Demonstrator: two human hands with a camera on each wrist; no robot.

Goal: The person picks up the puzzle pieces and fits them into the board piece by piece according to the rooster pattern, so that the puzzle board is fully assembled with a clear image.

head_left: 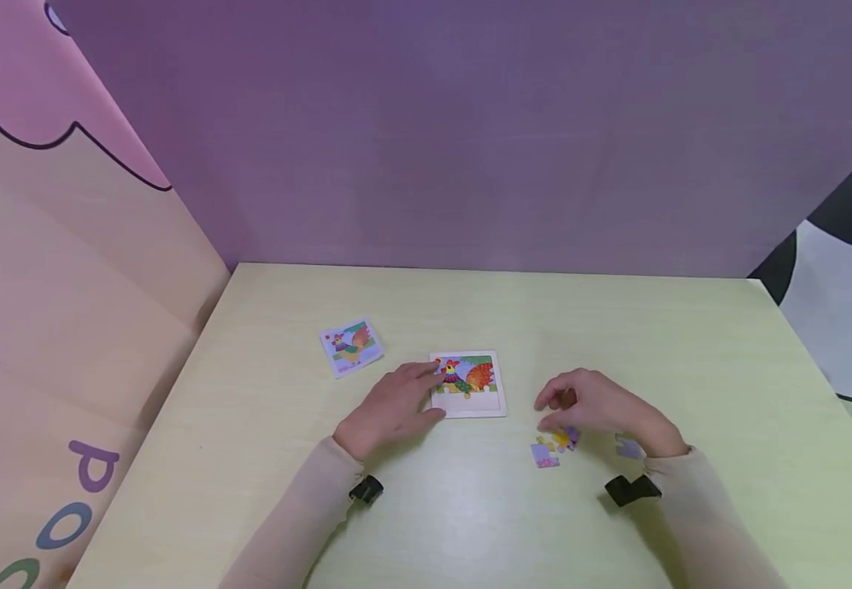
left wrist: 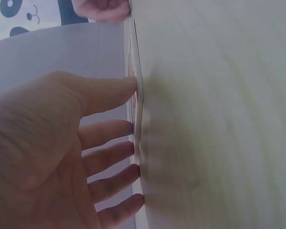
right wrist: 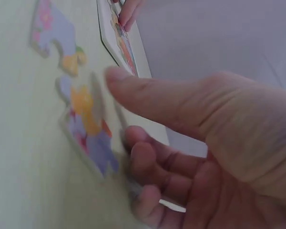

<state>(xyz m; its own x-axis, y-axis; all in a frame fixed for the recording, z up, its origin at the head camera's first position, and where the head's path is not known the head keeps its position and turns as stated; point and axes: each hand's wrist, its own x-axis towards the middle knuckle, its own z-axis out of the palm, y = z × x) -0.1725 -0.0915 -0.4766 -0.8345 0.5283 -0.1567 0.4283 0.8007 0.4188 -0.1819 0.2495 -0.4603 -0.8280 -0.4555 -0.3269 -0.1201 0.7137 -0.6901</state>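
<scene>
While left hand (head_left: 394,401), fingers extended, touches puzzle (head_left: 473,389), lower centre of frame, right hand (head_left: 592,401), half curled, nothing visibly held, hovers near pieces (head_left: 546,456), lower right; 1 card (head_left: 352,347) lies left of centre.

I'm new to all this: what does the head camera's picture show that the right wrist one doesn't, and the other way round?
Only the head view: the small square card printed with a colourful bird, the long pale sleeves and the coloured letters at lower left.

Only the right wrist view: the palm side of the right hand, facing the camera.

Both: that hand, the left hand's fingers, flat lilac-and-yellow puzzle pieces, the white-bordered square puzzle tray and the pale wood-look table.
</scene>
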